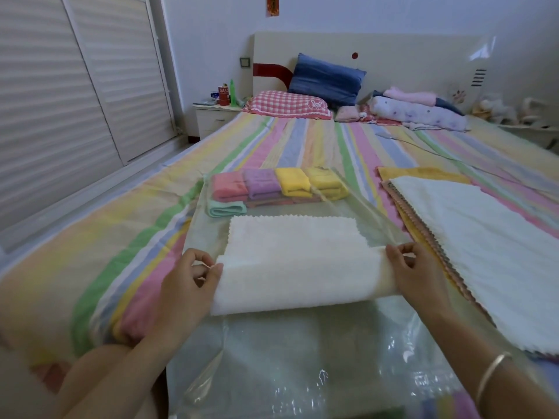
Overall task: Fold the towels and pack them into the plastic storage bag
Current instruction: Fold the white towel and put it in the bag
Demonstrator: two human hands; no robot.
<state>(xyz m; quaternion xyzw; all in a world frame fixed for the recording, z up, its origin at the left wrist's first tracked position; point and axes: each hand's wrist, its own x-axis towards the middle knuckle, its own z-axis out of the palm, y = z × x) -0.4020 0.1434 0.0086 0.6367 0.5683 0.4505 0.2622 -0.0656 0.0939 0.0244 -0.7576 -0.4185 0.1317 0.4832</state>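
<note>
Left hand [193,276] and right hand [414,267] pinch the white towel [296,267], fingers clamped on its corners; best carry both over level, edges matched, flat atop the bag [302,358].

left hand [187,285] bare; right hand [417,276] bare; forearms [472,337] bare; thin gold-coloured bangle [491,378] on the right
</note>
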